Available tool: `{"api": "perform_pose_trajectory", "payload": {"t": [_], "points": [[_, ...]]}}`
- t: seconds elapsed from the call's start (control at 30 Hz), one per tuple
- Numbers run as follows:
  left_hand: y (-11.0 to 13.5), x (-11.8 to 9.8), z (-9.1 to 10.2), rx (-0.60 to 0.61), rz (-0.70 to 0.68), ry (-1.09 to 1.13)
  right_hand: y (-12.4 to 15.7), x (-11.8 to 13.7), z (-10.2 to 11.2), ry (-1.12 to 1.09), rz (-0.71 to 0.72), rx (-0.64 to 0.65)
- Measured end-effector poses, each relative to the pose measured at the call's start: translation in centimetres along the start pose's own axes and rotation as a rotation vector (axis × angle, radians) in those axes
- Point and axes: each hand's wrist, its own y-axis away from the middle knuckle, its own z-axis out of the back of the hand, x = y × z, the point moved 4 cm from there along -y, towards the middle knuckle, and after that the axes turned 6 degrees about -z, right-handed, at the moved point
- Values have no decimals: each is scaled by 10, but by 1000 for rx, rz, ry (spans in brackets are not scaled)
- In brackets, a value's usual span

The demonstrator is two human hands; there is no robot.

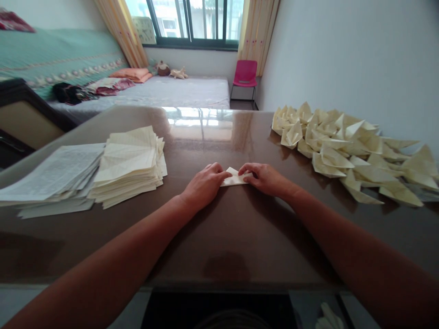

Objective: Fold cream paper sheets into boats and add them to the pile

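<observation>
— Since both ends are partly covered, how's the folded paper (233,180) held?
— L hand (206,183) & R hand (265,178), each curled nearly closed, pinching it on the glossy brown counter (219,237), approx. centre; creases hard to make out.
— Rest?
— Pointy cream paper boats (331,161) R, overlapping; printed sheets (58,169) L, cut off, text illegible.

- Paper piece (233,180) on worktop (219,233), between left hand (204,185) and right hand (265,178)
- Paper stacks (128,155) left of it
- Folded papers (360,139) to the right
- Bed (192,91) behind worktop
- Chair (246,73) right of bed
</observation>
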Motion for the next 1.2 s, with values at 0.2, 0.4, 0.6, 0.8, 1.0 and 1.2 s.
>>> {"api": "perform_pose_trajectory", "payload": {"t": [0.2,0.4,0.6,0.8,1.0,1.2], "points": [[1,-13,1,78,-189,-190,0,0,-2,0,-8,-8],[0,-19,4,95,-227,-292,5,9,3,139,88,-89],[1,-30,-2,145,-254,-344,22,35,3,464,201,71],[3,-37,-7,181,-227,-395,36,42,6,618,122,95],[4,-40,-3,229,-154,-404,40,44,7,665,41,118],[4,-39,-1,238,-138,-442,30,42,5,604,5,26]]}}
